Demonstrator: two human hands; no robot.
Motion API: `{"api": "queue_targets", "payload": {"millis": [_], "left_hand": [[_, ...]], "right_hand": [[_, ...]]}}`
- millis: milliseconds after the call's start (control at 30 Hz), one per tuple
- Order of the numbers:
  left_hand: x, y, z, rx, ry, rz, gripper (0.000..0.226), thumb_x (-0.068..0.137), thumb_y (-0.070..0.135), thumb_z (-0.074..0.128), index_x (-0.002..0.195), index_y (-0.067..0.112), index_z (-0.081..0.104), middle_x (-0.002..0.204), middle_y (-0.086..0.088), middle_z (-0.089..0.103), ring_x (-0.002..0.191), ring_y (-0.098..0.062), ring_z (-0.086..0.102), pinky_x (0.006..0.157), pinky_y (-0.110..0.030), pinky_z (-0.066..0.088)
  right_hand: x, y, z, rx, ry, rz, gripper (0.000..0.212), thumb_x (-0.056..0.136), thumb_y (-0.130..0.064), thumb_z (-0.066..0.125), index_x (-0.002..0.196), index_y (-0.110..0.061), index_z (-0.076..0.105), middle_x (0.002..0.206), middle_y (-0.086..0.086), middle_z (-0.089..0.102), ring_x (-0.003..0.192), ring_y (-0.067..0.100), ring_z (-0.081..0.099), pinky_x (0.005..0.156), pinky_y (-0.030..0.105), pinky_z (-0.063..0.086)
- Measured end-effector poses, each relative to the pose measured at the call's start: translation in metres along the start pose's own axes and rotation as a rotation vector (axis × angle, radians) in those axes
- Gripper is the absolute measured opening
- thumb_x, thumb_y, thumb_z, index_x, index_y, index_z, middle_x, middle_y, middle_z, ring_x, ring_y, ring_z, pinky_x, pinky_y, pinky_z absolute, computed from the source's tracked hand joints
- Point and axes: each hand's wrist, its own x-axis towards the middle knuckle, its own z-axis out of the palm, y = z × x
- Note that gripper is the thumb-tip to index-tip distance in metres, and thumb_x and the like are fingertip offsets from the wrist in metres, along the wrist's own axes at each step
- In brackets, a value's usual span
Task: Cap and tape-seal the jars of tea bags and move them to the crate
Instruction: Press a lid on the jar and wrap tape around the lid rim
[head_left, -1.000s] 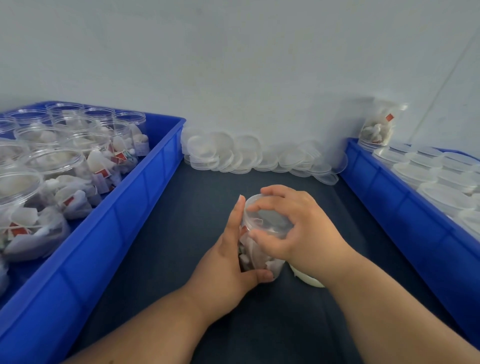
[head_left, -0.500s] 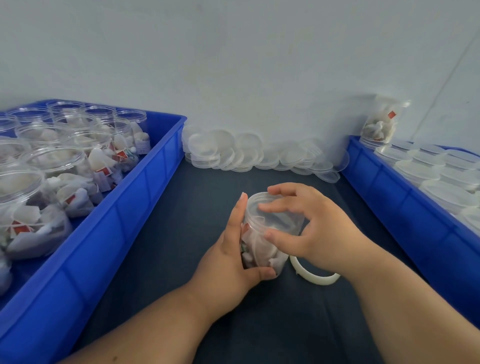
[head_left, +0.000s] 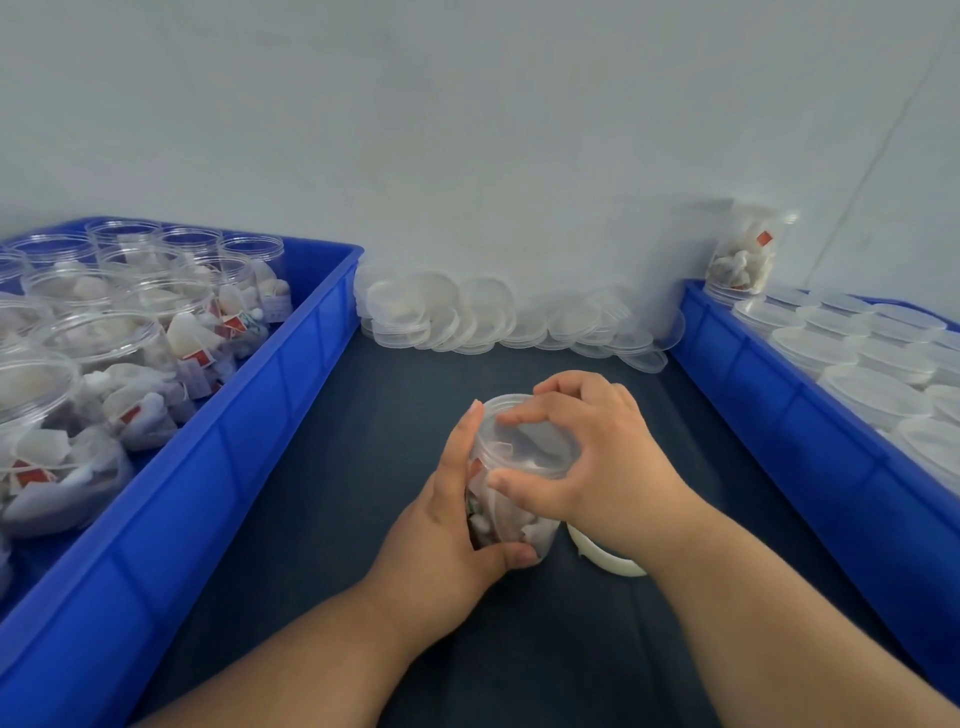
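Item: jar (head_left: 511, 512) of tea bags, upright at mid-surface (head_left: 337, 493). Left hand (head_left: 447, 535) gripped its body; right hand (head_left: 602, 467) curled round the lid (head_left: 524, 449). Capping judged best done with jar braced, lid level, turned until snug.

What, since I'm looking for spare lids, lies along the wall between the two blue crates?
In the head view, a pile of loose clear lids sits at the wall between the left crate and the right crate.
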Motion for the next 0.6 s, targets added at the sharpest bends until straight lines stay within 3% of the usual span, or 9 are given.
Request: {"api": "queue_targets", "payload": {"millis": [133, 167, 300, 467, 533, 600], "left_hand": [[-0.001, 0.003, -0.002, -0.003, -0.015, -0.011, 0.129, 0.072, 0.023, 0.090, 0.130, 0.085, -0.007, 0.129, 0.014, 0.058, 0.111, -0.005, 0.064, 0.100, -0.032, 0.051], [0.000, 0.004, -0.002, -0.003, -0.019, -0.014, 0.129, 0.072, 0.023, 0.090, 0.130, 0.085, -0.007, 0.131, 0.013, 0.057, 0.112, -0.005, 0.064, 0.101, -0.033, 0.051], [0.001, 0.002, -0.001, 0.030, -0.021, -0.017, 0.131, 0.073, 0.024, 0.090, 0.130, 0.084, -0.012, 0.134, 0.015, 0.056, 0.117, -0.004, 0.060, 0.100, -0.030, 0.050], [0.001, -0.003, 0.001, 0.046, -0.022, -0.070, 0.141, 0.074, 0.031, 0.090, 0.123, 0.079, -0.034, 0.129, 0.034, 0.050, 0.112, 0.017, 0.053, 0.086, -0.003, 0.042], [0.001, -0.001, 0.000, 0.058, -0.031, -0.058, 0.140, 0.074, 0.033, 0.090, 0.129, 0.076, -0.031, 0.134, 0.032, 0.048, 0.116, 0.015, 0.052, 0.093, -0.008, 0.044], [0.001, 0.003, 0.000, 0.063, -0.042, -0.041, 0.135, 0.073, 0.032, 0.090, 0.141, 0.071, -0.020, 0.136, 0.026, 0.051, 0.116, 0.006, 0.057, 0.099, -0.025, 0.050]], "right_hand": [[-0.001, 0.003, -0.018, 0.146, -0.196, -0.032, 0.094, 0.057, -0.072, 0.073, 0.135, -0.072, 0.021, 0.156, -0.028, 0.014, 0.143, -0.012, 0.002, 0.105, 0.017, 0.017], [-0.002, 0.004, -0.022, 0.191, -0.230, -0.038, 0.098, 0.061, -0.067, 0.076, 0.138, -0.071, 0.016, 0.158, -0.029, 0.013, 0.144, -0.011, 0.004, 0.108, 0.020, 0.019], [0.001, 0.012, -0.026, 0.264, -0.165, -0.022, 0.086, 0.066, -0.050, 0.083, 0.138, -0.058, 0.038, 0.135, -0.034, 0.051, 0.126, -0.012, 0.046, 0.108, 0.026, 0.039], [0.003, 0.011, -0.015, 0.228, -0.061, 0.022, 0.089, 0.058, -0.047, 0.090, 0.136, -0.046, 0.047, 0.124, -0.035, 0.058, 0.115, -0.014, 0.053, 0.093, 0.008, 0.041], [0.001, 0.008, -0.009, 0.228, -0.010, 0.036, 0.086, 0.057, -0.052, 0.088, 0.133, -0.045, 0.049, 0.123, -0.034, 0.057, 0.114, -0.016, 0.051, 0.087, 0.000, 0.038], [-0.001, 0.003, -0.004, 0.193, 0.030, 0.042, 0.081, 0.058, -0.059, 0.083, 0.131, -0.048, 0.049, 0.124, -0.032, 0.054, 0.116, -0.017, 0.047, 0.086, -0.001, 0.036]]}}
